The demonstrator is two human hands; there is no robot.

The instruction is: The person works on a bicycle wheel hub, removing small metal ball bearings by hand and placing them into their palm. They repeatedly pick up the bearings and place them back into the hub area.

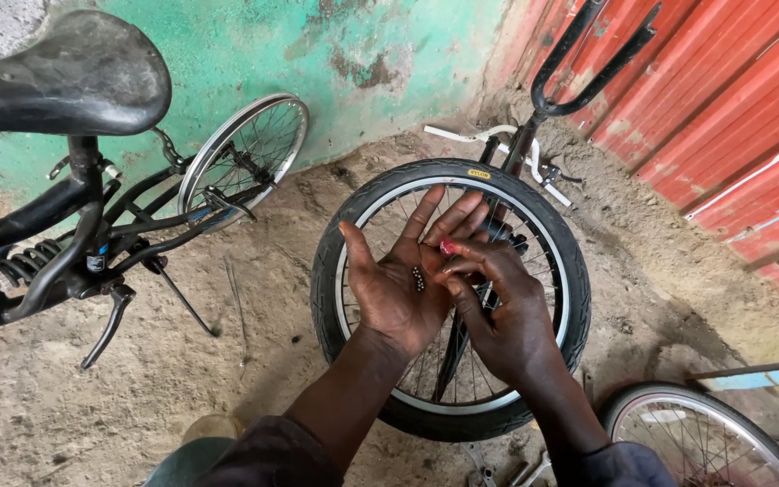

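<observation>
My left hand (pixel 398 280) is held palm up over a bicycle wheel, fingers spread, with several small dark metal balls (pixel 418 278) resting in the palm. My right hand (pixel 502 307) reaches across from the right, its thumb and fingertips touching the left palm next to the balls. Below both hands lies a black-tyred bicycle wheel (pixel 552 243) with a silver rim and spokes. It sits in an upside-down black fork (pixel 588 54).
A black bicycle with a saddle (pixel 56 72), a spring and a kickstand stands at the left, with its bare silver rim (pixel 245 149) against a green wall. Another wheel (pixel 714 437) shows at the bottom right. Red corrugated sheeting (pixel 723 108) lines the right. The ground is dirt.
</observation>
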